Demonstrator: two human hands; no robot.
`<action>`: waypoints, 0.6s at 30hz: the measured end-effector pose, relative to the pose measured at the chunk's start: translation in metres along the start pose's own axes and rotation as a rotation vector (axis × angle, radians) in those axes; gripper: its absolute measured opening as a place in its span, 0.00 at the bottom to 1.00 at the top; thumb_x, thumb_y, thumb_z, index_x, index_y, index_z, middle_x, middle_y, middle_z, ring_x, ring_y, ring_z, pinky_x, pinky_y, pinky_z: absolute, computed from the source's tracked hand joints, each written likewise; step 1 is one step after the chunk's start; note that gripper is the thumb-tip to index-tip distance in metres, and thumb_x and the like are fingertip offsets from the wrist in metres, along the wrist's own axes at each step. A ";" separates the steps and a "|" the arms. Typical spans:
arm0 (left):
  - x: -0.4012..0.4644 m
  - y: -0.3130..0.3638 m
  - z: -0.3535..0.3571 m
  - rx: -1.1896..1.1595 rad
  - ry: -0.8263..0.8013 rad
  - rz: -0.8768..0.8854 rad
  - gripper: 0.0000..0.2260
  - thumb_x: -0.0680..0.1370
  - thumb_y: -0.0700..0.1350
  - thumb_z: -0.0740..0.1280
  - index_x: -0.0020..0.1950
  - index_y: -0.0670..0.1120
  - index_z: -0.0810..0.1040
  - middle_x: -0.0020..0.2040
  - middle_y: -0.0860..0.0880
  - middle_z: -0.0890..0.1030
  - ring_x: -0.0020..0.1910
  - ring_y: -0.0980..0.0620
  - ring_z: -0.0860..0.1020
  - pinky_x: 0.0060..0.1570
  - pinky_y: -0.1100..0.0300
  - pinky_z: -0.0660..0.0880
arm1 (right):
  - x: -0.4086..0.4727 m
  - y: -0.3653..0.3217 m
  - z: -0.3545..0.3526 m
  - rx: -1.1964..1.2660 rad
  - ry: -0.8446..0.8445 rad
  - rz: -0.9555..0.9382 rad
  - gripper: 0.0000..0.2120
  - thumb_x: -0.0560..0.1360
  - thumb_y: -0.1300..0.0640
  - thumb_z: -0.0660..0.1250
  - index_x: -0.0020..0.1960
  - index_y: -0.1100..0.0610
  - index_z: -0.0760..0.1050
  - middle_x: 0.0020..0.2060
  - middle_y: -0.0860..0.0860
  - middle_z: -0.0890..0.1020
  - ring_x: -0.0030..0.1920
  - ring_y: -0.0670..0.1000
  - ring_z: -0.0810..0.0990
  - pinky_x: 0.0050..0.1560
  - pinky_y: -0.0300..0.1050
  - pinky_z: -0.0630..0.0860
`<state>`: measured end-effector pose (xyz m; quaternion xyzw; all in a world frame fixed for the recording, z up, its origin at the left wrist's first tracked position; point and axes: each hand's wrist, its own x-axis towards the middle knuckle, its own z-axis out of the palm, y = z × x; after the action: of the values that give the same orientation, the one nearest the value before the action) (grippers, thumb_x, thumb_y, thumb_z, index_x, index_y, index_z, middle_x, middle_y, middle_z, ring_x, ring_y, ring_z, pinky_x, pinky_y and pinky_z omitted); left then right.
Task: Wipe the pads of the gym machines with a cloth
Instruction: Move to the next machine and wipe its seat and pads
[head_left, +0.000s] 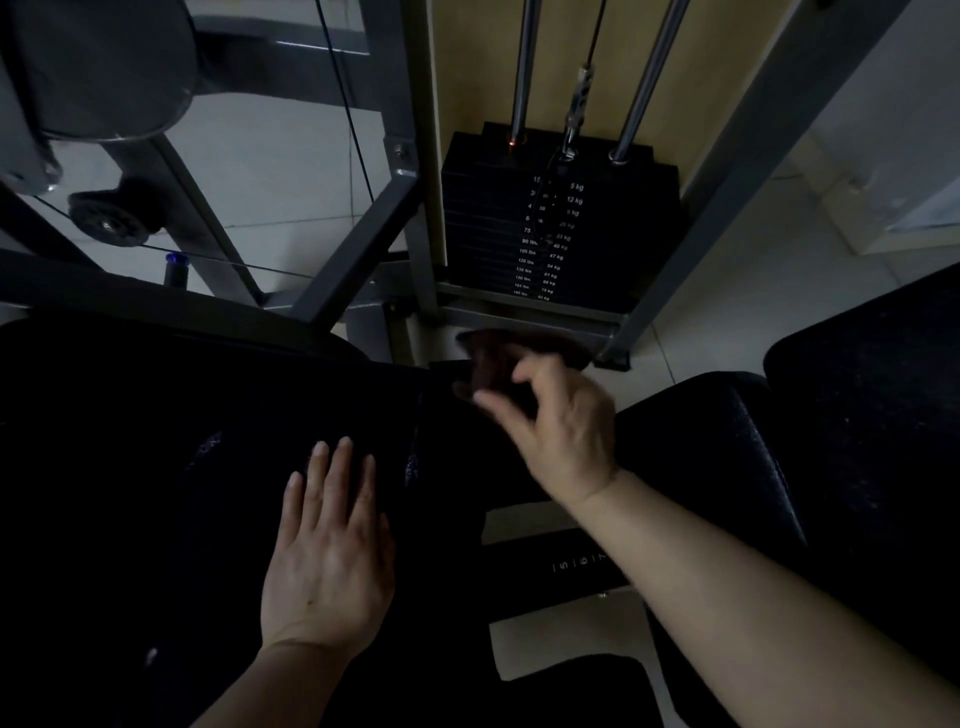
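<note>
One right hand (558, 415) grips a dark cloth (498, 364), bunched, axis unclear.

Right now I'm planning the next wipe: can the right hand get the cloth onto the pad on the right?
Probably yes. The right hand grips the cloth just left of the right pad, with nothing visible between them.

The scene is dim and underexposed; the black pads (156, 467) lose nearly all detail. The cloth (498, 364) is motion-blurred. Straight frame bars (727, 208) lean outward from wide-angle distortion.
</note>
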<state>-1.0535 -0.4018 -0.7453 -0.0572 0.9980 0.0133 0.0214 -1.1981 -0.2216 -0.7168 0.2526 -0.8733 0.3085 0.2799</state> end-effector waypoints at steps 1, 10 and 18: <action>0.000 0.001 -0.001 -0.001 -0.001 0.001 0.26 0.80 0.51 0.48 0.71 0.38 0.67 0.75 0.39 0.61 0.76 0.42 0.53 0.73 0.47 0.49 | -0.019 -0.005 0.003 -0.032 -0.084 -0.008 0.18 0.71 0.41 0.64 0.51 0.54 0.66 0.38 0.51 0.84 0.32 0.49 0.81 0.31 0.38 0.73; 0.000 0.001 -0.002 0.000 -0.011 -0.001 0.26 0.80 0.51 0.46 0.72 0.38 0.66 0.75 0.38 0.61 0.76 0.43 0.53 0.73 0.48 0.48 | -0.064 -0.020 -0.001 0.058 -0.447 0.161 0.22 0.77 0.43 0.56 0.67 0.52 0.66 0.73 0.53 0.65 0.74 0.53 0.60 0.74 0.55 0.51; 0.001 0.003 -0.002 -0.010 -0.023 -0.022 0.30 0.82 0.53 0.38 0.71 0.37 0.67 0.74 0.38 0.62 0.75 0.42 0.55 0.73 0.47 0.50 | -0.033 -0.027 0.073 -0.146 -0.813 0.632 0.34 0.80 0.41 0.49 0.78 0.56 0.40 0.77 0.54 0.41 0.76 0.54 0.37 0.75 0.56 0.37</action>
<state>-1.0551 -0.3991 -0.7428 -0.0684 0.9969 0.0188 0.0329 -1.1821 -0.2813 -0.7750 0.0560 -0.9644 0.1933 -0.1717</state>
